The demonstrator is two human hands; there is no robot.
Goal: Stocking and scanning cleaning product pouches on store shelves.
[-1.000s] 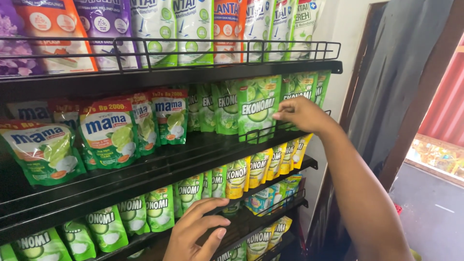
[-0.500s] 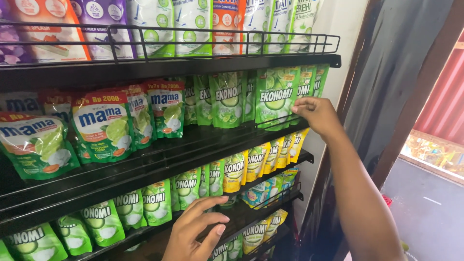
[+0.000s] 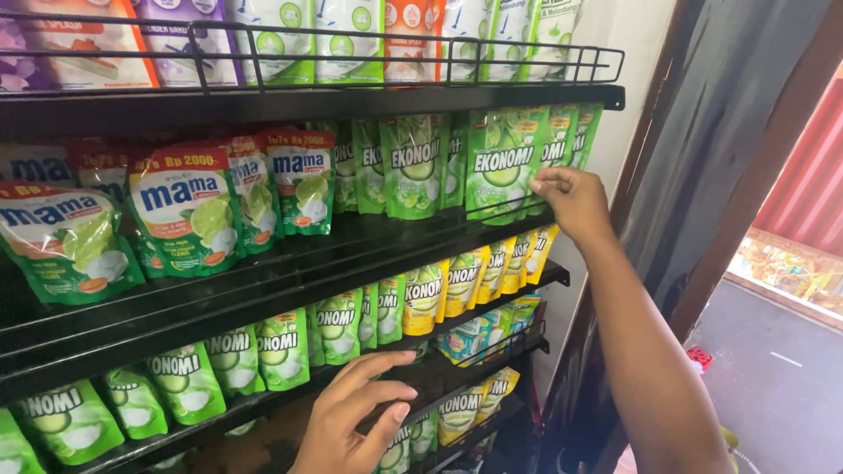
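Right hand pinches the upright green pouch at its right edge; left hand rests open on the lower shelf, well below

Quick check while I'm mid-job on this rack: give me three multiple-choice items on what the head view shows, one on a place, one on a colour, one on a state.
1. Where is the right hand?
A. At the green pouches on the second shelf
B. On the top shelf's wire rail
C. Down at the floor

2. What colour are the pouches at the right end of the third shelf, below that hand?
A. Purple
B. Yellow
C. White

3. How is the left hand?
A. Closed round a pouch
B. Out of view
C. Fingers spread, at the edge of a lower shelf

Answers:
1 A, its fingers are at the rightmost green pouches.
2 B, that row is yellow.
3 C, its fingers are spread and it holds nothing.
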